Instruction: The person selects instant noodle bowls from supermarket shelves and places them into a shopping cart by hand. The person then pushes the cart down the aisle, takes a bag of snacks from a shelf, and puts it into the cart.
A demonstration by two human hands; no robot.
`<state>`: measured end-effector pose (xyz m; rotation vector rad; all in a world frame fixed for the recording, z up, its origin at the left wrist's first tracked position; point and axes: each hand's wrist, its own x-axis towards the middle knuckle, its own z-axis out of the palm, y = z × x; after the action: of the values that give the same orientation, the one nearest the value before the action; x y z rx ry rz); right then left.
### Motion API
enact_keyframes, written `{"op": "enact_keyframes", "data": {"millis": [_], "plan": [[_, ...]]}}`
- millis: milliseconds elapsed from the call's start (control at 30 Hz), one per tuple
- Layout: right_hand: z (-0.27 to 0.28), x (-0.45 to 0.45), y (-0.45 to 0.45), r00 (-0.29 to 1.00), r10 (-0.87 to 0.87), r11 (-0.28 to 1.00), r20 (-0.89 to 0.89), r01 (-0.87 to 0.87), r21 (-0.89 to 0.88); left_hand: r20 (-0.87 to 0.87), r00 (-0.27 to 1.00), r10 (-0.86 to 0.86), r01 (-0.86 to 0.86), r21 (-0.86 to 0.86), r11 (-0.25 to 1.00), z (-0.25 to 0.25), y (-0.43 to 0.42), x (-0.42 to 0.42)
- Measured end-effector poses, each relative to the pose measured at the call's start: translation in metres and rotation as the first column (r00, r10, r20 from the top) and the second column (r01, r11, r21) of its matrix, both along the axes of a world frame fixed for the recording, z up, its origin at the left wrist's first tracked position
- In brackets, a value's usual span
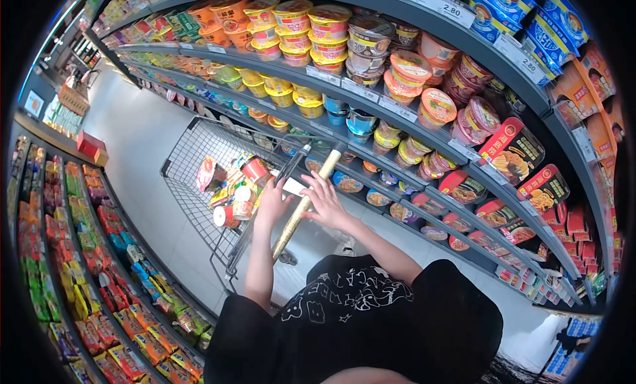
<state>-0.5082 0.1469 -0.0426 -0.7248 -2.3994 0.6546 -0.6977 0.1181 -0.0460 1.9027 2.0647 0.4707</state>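
Pale floor (122, 129), apparently tiled (lens blur), ahead of hands (324, 202); dark shelving (377, 1) left and right.

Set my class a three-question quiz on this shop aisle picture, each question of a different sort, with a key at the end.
1. Multiple choice: what lies in the shopping cart?
a) glass bottles
b) red cups
c) loose apples

2. True or false: the right hand is nearer the gold-coloured bar than the left hand is.

3. Fill in: the person's top is ____, with a white print.

Key: 1 b; 2 true; 3 black.
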Motion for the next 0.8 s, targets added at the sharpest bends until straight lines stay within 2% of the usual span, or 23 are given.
{"op": "enact_keyframes", "data": {"millis": [100,400,500,600,633,733,800], "plan": [[0.001,-0.016,0.007,0.998,-0.015,0.999,0.056,0.017,-0.039,-0.007,1.000,0.014,-0.014,-0.026,1.000,-0.003,0.009,-0.018],[0.002,-0.058,0.034,0.999,0.022,0.999,0.033,-0.021,-0.044,0.008,0.999,0.044,-0.044,-0.021,0.999,-0.005,0.035,-0.061],[0.000,-0.069,0.044,0.998,0.060,0.998,0.001,-0.060,-0.029,0.015,0.998,0.064,-0.064,0.036,0.997,-0.017,0.046,-0.077],[-0.004,-0.079,0.055,0.996,0.080,0.997,0.027,-0.080,0.001,-0.063,0.997,0.036,-0.032,0.054,0.998,-0.020,0.051,-0.089],[-0.009,-0.082,0.057,0.996,0.090,0.996,0.009,-0.090,-0.003,-0.034,0.998,0.050,-0.049,0.025,0.998,-0.015,0.052,-0.092],[-0.032,-0.099,0.065,0.998,0.058,0.993,0.004,-0.058,0.101,0.000,0.998,0.061,-0.061,-0.045,0.997,-0.006,0.057,-0.100],[-0.043,-0.112,0.070,0.987,0.030,0.963,-0.156,0.013,0.267,-0.022,0.997,0.080,-0.081,-0.010,0.997,-0.004,0.060,-0.103]]}}
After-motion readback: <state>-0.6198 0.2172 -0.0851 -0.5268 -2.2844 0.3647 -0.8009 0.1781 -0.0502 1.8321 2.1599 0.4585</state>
